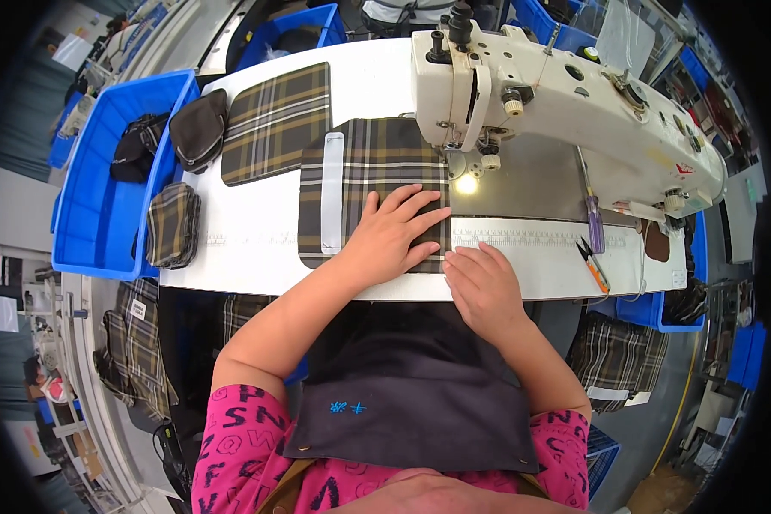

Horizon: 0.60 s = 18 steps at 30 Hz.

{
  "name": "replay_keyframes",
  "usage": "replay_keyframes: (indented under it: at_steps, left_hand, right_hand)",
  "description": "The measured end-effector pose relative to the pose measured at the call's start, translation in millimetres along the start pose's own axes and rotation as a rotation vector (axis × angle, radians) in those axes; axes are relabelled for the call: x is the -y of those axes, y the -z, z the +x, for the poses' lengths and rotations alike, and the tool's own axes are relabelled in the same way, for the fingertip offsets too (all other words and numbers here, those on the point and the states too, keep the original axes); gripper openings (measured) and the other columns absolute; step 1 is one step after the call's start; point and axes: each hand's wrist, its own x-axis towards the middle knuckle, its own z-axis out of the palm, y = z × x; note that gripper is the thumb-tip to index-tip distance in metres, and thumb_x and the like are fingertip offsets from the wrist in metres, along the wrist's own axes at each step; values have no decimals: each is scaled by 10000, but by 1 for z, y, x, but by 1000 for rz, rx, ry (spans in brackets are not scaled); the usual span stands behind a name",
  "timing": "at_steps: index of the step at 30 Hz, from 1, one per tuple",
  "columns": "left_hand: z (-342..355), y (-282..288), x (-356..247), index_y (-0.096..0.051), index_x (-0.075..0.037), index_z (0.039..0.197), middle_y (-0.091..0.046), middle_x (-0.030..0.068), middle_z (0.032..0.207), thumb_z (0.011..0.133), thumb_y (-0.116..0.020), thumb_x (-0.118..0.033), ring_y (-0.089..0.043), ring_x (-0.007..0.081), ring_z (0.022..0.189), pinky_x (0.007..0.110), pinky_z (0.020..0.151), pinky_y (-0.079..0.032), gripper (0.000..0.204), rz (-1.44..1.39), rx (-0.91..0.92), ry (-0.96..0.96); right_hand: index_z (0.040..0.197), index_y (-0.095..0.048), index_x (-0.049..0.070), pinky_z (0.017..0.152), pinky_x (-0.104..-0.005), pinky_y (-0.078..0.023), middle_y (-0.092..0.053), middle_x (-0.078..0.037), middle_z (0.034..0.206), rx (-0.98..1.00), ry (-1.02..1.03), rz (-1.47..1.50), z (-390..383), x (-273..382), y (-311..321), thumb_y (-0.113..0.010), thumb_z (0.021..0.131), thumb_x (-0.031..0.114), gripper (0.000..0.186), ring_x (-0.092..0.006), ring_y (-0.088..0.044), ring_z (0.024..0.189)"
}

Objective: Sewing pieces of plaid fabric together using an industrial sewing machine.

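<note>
My left hand [385, 231] lies with fingers spread on a dark plaid fabric panel [375, 150], which has a pale strip [332, 193] along its left side. My right hand [484, 291] rests at the panel's lower right corner and the table's front edge, fingers slightly bent. The panel's upper right part reaches the needle area [467, 163] of a white sewing machine [565, 111], lit by a small lamp. A printed ruler [522, 236] runs along the white table [274, 274].
Left are a second plaid panel [270, 111], a dark pouch [197, 128], stacked plaid pieces [171, 223] and a blue bin [81, 223]. Right are a purple screwdriver [594, 223], orange-handled snips [595, 270] and another bin [690, 248]. Plaid fabric [617, 351] hangs below the table.
</note>
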Motion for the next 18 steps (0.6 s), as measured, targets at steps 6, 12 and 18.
replay_keyframes:
  at_steps: [6,12,18]
  left_hand:
    - [14,-1,14,-598,-215,1465,-520,38,1537,939,-714,-348,-412,287,1450,490,1059,-355,554,-2,-19,-7]
    - [28,-2,28,-604,-210,1462,-521,38,1545,942,-711,-349,-411,301,1452,492,1082,-348,548,-22,-30,0]
    - [45,1,42,-616,-184,1403,-536,43,1531,933,-728,-340,-412,295,1458,501,1095,-336,508,-69,-29,9]
  right_hand:
    - [1118,-703,21,1058,-476,-479,-696,-87,1214,32,2,2,13,-13,1,-722,878,116,259,-266,-634,1157]
    - [1119,-699,13,1031,-463,-493,-695,-93,1210,27,19,5,25,-27,-3,-734,860,99,276,-282,-629,1154]
    - [1126,-703,2,990,-450,-519,-698,-95,1224,19,52,-18,38,-43,-8,-745,830,70,306,-297,-630,1146]
